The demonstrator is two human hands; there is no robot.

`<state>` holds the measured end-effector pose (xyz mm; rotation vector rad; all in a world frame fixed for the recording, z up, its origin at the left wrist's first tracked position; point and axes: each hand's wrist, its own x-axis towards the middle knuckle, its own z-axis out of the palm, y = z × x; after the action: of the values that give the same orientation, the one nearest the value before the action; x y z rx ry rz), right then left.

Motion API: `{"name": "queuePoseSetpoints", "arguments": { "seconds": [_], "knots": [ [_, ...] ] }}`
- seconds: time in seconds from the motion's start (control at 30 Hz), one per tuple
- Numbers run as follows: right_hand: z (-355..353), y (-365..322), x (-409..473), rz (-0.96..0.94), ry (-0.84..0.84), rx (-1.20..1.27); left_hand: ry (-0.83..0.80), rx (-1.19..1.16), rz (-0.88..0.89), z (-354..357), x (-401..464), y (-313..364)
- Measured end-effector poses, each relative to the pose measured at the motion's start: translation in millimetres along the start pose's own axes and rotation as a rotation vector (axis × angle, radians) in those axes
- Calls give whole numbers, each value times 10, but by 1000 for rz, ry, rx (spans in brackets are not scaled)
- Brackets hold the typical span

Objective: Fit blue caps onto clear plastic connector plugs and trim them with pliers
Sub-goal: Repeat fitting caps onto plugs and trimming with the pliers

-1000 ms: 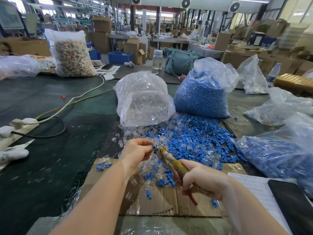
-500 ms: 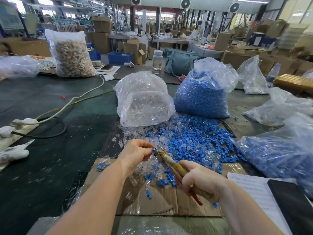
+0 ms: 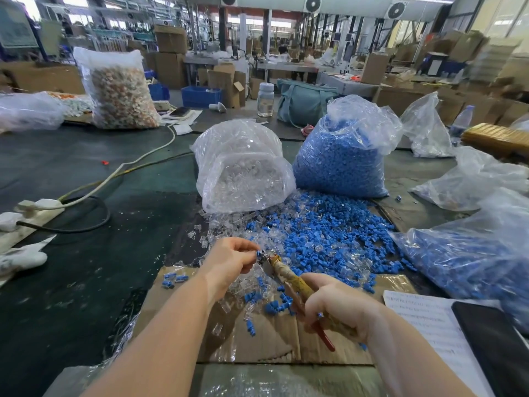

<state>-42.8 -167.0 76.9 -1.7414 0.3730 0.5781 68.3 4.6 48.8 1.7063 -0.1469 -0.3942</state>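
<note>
Factory floor behind, dark desk (image 3: 86,282) up front with a flattened cardboard sheet (image 3: 272,339) as your work pad. Loose pile of blue caps (image 3: 329,236) and clear plugs (image 3: 229,224) sits just past your hands, fed from the bag of clear plugs (image 3: 243,173) and the bag of blue caps (image 3: 340,161).

Your left hand (image 3: 232,259) pinches a capped plug (image 3: 259,252) at the fingertips, blue end showing. Your right hand (image 3: 337,308) is wrapped around the pliers (image 3: 289,279) handles, with the nose touching the plug.

Handling, my read: the part is tiny, near weightless, rigid, smooth and likely slippery. It'll probably flick away if the cut snaps. Pinch it on the clear body, flat sides, and leave the cap end exposed to the blades. Hard plastic may crack if squeezed off-square, so keep the pliers square to the plug. Can't tell how far the blades have closed; too small.
</note>
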Motion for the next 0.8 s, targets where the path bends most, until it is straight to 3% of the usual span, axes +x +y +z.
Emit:
{"name": "queuePoseSetpoints", "arguments": {
  "seconds": [0.4, 0.63, 0.8],
  "knots": [
    [45, -16, -9, -13, 75, -110, 54, -37, -3, 45, 12, -19],
    [30, 82, 46, 4, 14, 114, 101, -88, 2, 81, -7, -73],
    [29, 90, 64, 3, -8, 124, 91, -80, -8, 80, -21, -80]
  ]
}}
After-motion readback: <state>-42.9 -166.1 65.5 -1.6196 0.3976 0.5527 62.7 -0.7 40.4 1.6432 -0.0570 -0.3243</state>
